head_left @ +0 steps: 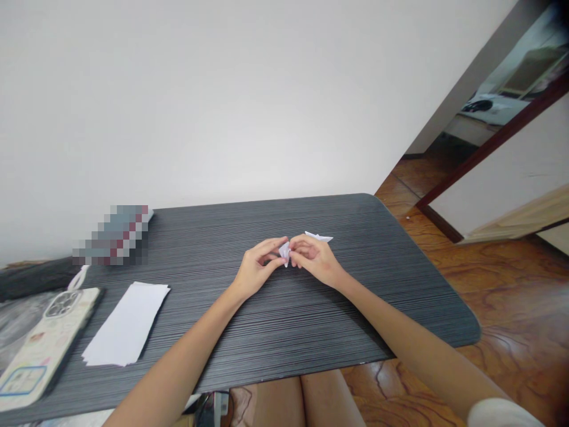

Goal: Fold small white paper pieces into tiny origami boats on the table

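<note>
A small piece of folded white paper (285,254) is held just above the middle of the dark table (213,237). My left hand (260,265) pinches its left side between thumb and fingers. On its right side, my right hand (317,261) grips it with curled fingers. Parts of the paper are hidden behind the fingertips. Just behind my right hand lies another folded white paper piece (320,237) with pointed ends, its near side covered by the hand.
A stack of white paper sheets (127,323) lies at left, beside a phone in a patterned case (48,350). Behind them is a blurred-out stack (120,234) near the wall (249,101). A black pouch-like item (38,277) sits at the far left. The table's rounded corner (471,329) is at right.
</note>
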### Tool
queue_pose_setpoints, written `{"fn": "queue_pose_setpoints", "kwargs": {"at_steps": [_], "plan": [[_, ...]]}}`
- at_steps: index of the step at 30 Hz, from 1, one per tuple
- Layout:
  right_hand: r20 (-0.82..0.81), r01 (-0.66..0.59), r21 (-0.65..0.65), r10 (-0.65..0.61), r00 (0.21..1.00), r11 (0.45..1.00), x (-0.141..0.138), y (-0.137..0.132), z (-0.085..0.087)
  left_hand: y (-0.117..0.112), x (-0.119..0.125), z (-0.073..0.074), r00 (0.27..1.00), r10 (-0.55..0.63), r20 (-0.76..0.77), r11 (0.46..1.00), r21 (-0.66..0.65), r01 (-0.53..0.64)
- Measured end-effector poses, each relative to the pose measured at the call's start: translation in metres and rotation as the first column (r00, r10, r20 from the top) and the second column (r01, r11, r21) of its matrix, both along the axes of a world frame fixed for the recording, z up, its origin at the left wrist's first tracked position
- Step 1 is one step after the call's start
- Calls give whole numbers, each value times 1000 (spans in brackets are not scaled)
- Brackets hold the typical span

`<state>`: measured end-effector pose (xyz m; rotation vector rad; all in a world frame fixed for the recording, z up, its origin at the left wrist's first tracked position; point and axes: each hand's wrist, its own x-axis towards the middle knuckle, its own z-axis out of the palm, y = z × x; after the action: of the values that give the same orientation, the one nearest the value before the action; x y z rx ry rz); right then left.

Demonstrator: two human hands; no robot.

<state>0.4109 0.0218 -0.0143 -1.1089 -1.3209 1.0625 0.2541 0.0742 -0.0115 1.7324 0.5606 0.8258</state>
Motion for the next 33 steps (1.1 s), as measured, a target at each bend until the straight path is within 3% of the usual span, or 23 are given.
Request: {"fn": "queue_pose_setpoints", "kwargs": {"at_steps": [7, 13, 23, 33], "plan": [[-40, -76, -8, 76, 996, 997, 2, -2, 3, -1, 3, -2, 995, 9, 102, 988, -152, 7], [-72, -73, -3, 73, 995, 997, 0, -4, 4, -1, 0, 1, 996, 85, 0, 990, 114, -84], [-115, -43, -12, 41, 993, 999, -6, -5, 6, 0, -2, -1, 995, 96, -38, 890, 451, -68], [-40, -99, 5, 100, 994, 995, -1, -4, 2, 3, -3, -3, 994, 95, -49, 870, 490, -59]]}}
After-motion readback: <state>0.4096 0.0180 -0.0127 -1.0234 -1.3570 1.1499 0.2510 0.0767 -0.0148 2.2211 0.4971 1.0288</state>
